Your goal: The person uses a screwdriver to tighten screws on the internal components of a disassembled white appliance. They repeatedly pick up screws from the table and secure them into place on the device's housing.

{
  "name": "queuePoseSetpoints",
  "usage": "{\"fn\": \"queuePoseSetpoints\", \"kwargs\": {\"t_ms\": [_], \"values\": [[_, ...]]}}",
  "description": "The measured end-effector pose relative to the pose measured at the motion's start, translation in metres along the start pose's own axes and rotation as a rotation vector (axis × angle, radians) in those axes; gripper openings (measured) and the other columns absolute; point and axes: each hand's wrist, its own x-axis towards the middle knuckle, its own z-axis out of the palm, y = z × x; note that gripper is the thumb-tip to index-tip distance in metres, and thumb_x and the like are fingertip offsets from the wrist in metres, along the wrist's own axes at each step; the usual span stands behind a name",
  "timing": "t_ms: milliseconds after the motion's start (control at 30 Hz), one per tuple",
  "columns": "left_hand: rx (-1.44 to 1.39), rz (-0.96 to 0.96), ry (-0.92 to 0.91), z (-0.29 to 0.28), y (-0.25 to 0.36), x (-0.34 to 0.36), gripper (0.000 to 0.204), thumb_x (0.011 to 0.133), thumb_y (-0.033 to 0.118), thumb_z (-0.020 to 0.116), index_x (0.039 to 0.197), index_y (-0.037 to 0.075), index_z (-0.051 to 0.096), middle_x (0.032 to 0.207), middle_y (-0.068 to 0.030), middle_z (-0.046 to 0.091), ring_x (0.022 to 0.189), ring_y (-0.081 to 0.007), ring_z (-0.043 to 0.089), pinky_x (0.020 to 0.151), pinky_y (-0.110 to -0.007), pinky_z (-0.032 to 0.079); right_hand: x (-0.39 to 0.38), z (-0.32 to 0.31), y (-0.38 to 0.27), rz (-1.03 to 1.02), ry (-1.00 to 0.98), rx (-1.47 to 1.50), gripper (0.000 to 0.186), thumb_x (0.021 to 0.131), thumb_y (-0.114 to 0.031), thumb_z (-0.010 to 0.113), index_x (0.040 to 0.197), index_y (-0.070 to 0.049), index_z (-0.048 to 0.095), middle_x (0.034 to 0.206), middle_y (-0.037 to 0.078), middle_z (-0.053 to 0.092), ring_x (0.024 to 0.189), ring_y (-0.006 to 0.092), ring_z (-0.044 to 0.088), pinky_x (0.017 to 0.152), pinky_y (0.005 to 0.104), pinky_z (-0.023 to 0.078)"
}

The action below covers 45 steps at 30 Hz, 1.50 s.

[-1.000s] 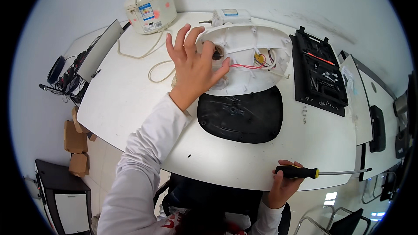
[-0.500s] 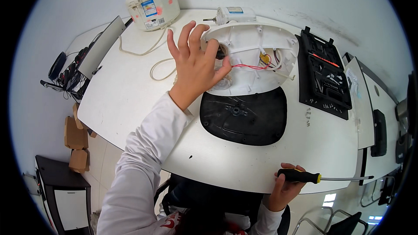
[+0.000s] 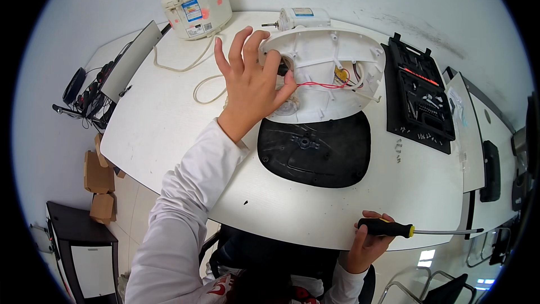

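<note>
My left hand [image 3: 249, 79] reaches over the left part of an open white plastic housing [image 3: 315, 110]. Its thumb and forefinger pinch a small black part [image 3: 283, 70], while the other fingers stay raised. A pair of red wires [image 3: 320, 84] runs from near those fingertips to a yellow component [image 3: 340, 74] inside the housing. A clear round piece [image 3: 288, 107] shows below the hand. In front of the housing lies a black plastic base plate [image 3: 315, 152]. At the table's front edge my right hand [image 3: 368, 245] grips a black and yellow screwdriver [image 3: 388, 227], its shaft pointing right.
A white rice cooker [image 3: 197, 8] with its cord and a white motor [image 3: 304, 18] stand at the back. To the right sit an open black tool case [image 3: 422, 90] and several loose screws [image 3: 399, 151]. A tiny black piece [image 3: 246, 202] lies near the front edge.
The black part in my left fingers shows slightly more, and the thumb has shifted a little left. My right hand and the screwdriver have stayed put.
</note>
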Motion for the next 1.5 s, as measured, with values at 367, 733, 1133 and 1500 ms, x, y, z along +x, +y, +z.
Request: {"fn": "queuePoseSetpoints", "kwargs": {"t_ms": [367,733,1133,1500], "values": [[0.024,0.010,-0.034,-0.004,0.001,0.002,0.024,0.066,0.027,0.066,0.068,0.011,0.049,0.121,-0.0117,0.046,0.123,-0.0343,0.034,0.100,-0.061,0.016,-0.001,0.000,0.003,-0.017,0.004,-0.009,0.046,0.081,-0.004,0.059,0.121,-0.003,0.035,0.103,0.018,0.061,0.083,0.0192,0.057,0.082,0.0317,0.046],[-0.153,0.015,0.105,-0.028,0.004,0.019,0.031,0.060,0.027,0.073,0.076,0.009,0.053,0.124,-0.0155,0.038,0.123,-0.0350,0.030,0.102,-0.053,0.021,-0.001,-0.002,0.005,-0.036,-0.009,-0.019,0.046,0.081,-0.004,0.060,0.120,-0.003,0.035,0.103,0.018,0.061,0.084,0.0195,0.057,0.083,0.0328,0.045],[-0.723,-0.017,0.085,-0.133,0.012,0.053,0.017,0.068,0.000,0.067,0.081,0.006,0.058,0.079,-0.0079,0.058,0.070,-0.0227,0.056,0.062,-0.033,0.044,0.000,0.001,0.003,-0.029,0.000,0.028,0.047,0.081,-0.002,0.058,0.121,-0.002,0.034,0.103,0.019,0.060,0.082,0.0191,0.057,0.080,0.0310,0.046],[-0.310,0.293,-0.884,-0.055,0.057,-0.040,0.030,0.072,0.015,0.065,0.101,0.008,0.064,0.093,-0.0027,0.058,0.085,-0.0183,0.058,0.069,-0.030,0.047,0.000,0.001,0.003,-0.021,-0.006,-0.012,0.046,0.080,0.000,0.057,0.121,-0.003,0.035,0.103,0.018,0.060,0.083,0.0190,0.057,0.080,0.0314,0.046]]}}
